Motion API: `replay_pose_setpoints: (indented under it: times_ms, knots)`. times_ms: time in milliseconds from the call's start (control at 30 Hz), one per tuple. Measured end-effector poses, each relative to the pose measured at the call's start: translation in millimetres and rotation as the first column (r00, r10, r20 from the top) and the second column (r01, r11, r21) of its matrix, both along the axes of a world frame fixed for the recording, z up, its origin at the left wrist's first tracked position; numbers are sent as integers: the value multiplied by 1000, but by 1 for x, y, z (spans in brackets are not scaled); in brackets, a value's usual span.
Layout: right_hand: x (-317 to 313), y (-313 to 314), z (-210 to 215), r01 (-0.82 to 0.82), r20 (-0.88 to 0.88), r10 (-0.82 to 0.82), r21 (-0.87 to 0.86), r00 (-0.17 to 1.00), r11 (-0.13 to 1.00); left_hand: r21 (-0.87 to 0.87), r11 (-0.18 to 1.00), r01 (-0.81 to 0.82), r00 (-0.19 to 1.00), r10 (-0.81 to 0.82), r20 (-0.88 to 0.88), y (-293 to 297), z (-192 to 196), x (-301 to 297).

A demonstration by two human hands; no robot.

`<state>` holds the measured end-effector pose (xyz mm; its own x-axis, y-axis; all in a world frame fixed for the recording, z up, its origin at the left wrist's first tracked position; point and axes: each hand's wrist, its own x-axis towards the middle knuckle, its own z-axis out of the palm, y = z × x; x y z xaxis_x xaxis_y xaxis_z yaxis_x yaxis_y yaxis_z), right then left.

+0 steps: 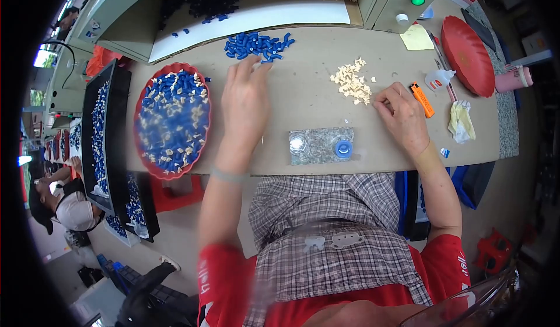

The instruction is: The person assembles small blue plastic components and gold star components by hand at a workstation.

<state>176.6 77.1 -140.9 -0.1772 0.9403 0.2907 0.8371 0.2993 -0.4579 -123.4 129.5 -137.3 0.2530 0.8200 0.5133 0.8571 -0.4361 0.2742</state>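
My left hand [246, 96] reaches over the table to the near edge of a loose heap of small curved blue plastic pieces [252, 44]. Its thumb and forefinger are apart, with nothing visibly held. My right hand [403, 117] rests on the tabletop, fingers curled and tips together, beside a small pile of cream plastic pieces [351, 82]. Whatever those fingertips pinch is too small to make out. Between the hands, close to the front edge, lies a clear block [315, 154] with a round blue fitting [343, 148] on its right part.
A red scalloped tray [140, 144] of blue and cream pieces stands left. Right are an orange-handled cutter [422, 100], a white bottle [440, 79], a crumpled yellow cloth [462, 121] and a red dish [466, 56]. A machine housing [373, 6] borders the back; a person [73, 207] sits far left.
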Motion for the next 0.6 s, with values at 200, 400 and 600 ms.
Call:
replay_pose_setpoints:
  times_ms: [200, 400, 600]
  knots:
    - [5, -6, 10, 64, 22, -60, -196, 998, 979, 68, 998, -15, 997, 21, -77, 71, -28, 33]
    - [17, -6, 5, -20, -148, 0, -132, 989, 991, 76, 997, -1, 988, 13, -154, 80, -37, 37]
    - [22, -4, 4, -98, -126, 89, -65, 988, 993, -10, 996, 89, 984, -89, -156, 45, -22, 32]
